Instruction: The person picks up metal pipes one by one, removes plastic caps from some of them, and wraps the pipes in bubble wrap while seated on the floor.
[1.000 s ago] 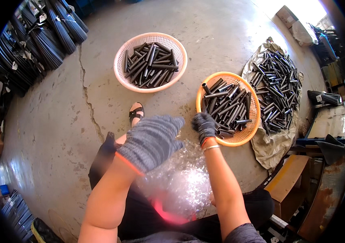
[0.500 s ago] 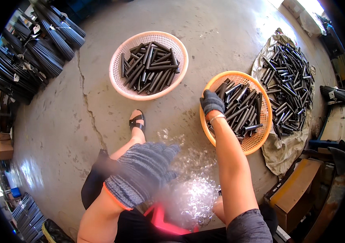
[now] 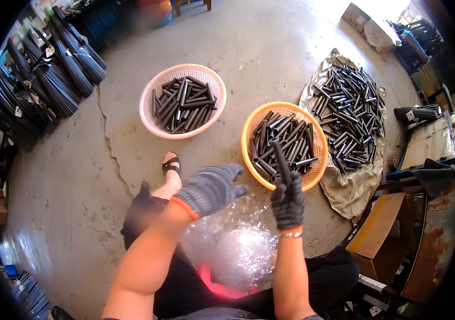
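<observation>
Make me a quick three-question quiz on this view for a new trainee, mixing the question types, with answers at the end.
1. True or false: the orange plastic basket stands nearer the loose tube pile than the pink plastic basket does.

2. What does the gloved right hand hold?
A) a hammer
B) a short black tube
C) a knife

3. Fill in the colour: the loose tube pile lies on a ____ sheet.

Key: 1. True. 2. B. 3. Beige.
</observation>
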`<state>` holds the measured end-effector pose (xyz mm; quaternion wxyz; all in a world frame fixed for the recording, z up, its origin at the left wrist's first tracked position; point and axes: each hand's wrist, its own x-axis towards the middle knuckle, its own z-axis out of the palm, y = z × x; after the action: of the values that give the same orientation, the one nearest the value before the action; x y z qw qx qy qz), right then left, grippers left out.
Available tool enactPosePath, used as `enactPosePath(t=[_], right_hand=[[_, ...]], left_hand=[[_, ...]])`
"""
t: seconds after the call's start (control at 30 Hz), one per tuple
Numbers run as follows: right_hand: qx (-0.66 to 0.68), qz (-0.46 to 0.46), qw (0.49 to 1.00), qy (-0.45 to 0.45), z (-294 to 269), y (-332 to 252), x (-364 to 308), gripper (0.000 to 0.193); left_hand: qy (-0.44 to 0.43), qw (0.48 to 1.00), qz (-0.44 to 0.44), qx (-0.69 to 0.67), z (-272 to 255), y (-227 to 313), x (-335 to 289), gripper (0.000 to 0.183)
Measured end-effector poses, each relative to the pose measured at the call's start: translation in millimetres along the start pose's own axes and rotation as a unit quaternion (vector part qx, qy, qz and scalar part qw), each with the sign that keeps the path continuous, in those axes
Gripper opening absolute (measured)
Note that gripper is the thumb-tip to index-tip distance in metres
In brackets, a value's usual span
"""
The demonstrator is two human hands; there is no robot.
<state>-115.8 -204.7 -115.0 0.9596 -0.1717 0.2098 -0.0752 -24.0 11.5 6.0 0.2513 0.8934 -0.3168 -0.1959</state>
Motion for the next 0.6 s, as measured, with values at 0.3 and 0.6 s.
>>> enactPosePath(t=[0.3,0.6], right_hand=[[-0.374,-0.13,0.909,-0.131,77,29,-74,0.02],[-0.545,-0.182,0.811,-0.112,132,-6,-86,0.016]], left_hand=[[-0.012,0.838,0.095,-0.538,-4,29,3,0.026],[0.07,0.916,0.17,-0.356,-13,26,-12,0.032]])
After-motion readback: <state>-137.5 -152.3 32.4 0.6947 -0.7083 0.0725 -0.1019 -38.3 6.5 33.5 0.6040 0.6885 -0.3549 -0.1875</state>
